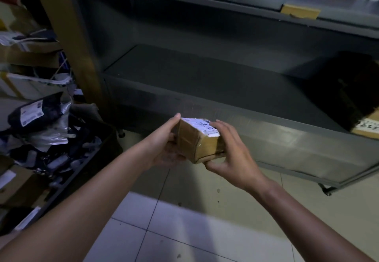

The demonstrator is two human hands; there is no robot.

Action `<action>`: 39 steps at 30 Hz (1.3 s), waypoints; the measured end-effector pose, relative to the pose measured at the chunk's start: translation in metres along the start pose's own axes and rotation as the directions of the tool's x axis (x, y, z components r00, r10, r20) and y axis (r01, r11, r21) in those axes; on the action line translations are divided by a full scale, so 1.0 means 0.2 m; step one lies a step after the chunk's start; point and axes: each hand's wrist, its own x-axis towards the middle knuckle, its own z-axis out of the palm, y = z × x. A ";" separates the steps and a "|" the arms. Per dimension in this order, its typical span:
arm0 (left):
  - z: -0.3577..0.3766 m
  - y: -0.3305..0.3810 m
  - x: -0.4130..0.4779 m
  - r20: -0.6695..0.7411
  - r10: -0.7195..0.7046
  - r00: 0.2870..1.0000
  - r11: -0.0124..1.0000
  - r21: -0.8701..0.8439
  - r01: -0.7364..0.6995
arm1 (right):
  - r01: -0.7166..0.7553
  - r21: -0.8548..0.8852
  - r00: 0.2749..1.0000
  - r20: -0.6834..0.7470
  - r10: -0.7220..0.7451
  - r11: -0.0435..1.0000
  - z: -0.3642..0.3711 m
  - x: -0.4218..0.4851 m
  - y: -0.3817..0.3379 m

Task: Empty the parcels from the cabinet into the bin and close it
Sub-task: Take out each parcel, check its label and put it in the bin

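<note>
A small brown cardboard parcel [198, 138] with a white label on top is held in front of the grey metal cabinet [205, 81]. My left hand [166, 148] grips its left side, thumb up along the edge. My right hand [231, 153] grips its right side, fingers over the top and thumb beneath. The cabinet's open shelf is mostly bare. Another brown parcel [367, 126] lies at the shelf's far right, partly cut off by the frame edge. A dark bin [90, 159] at the left holds several black and white mail bags.
Cluttered shelving with boxes and bags [24, 52] rises at the far left. A cardboard box [16, 185] sits beside the bin. A brown box corner [300, 11] pokes out on the cabinet's upper ledge. Pale floor tiles [184, 231] lie below.
</note>
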 end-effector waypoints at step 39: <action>-0.08 0.00 0.01 0.144 0.047 0.988 0.998 -0.043 -0.041 | 0.036 0.097 0.999 0.021 -0.039 0.995 -0.01 0.03 -0.06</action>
